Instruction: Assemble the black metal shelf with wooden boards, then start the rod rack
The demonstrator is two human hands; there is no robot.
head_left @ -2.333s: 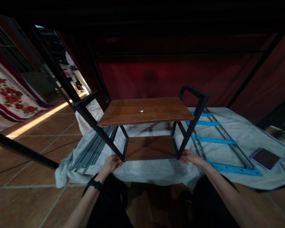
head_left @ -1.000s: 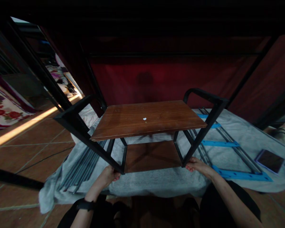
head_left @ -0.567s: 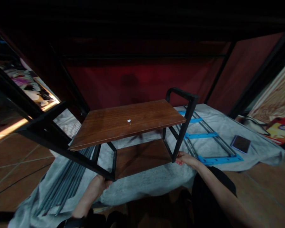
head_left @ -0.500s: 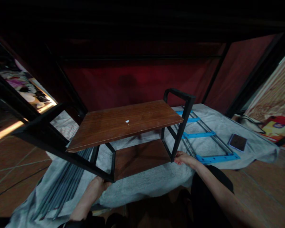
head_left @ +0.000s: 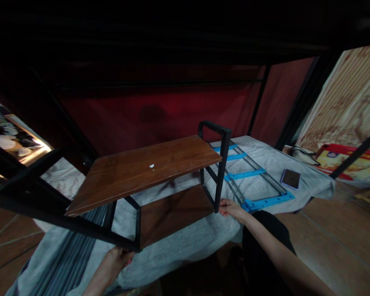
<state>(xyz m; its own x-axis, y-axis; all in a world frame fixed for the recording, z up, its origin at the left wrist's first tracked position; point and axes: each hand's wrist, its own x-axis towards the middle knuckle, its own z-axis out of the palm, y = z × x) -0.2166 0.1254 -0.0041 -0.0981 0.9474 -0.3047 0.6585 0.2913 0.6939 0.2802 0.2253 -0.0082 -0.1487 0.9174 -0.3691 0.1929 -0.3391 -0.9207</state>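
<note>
A small two-tier shelf (head_left: 148,166) with wood-grain boards and a black metal frame stands in front of me on a grey cloth (head_left: 172,261). A small white mark shows on its upper board. My left hand (head_left: 115,260) is closed at the near left bottom corner of the frame, its fingertips partly hidden under it. At the near right bottom corner, the fingers of my right hand (head_left: 231,209) pinch the foot of the black upright. The lower board (head_left: 175,213) lies between my two hands.
Right of the shelf lies a blue-and-grey folding rack (head_left: 249,174), with a dark phone-like slab (head_left: 290,179) beyond it. Grey tubes (head_left: 70,257) lie at the left. A dark red panel (head_left: 160,115) stands behind; a red-and-yellow box (head_left: 348,162) sits far right.
My view has turned to the right, so the shelf and both hands appear further left and a little lower. Both hands keep their places at the shelf's bottom corners.
</note>
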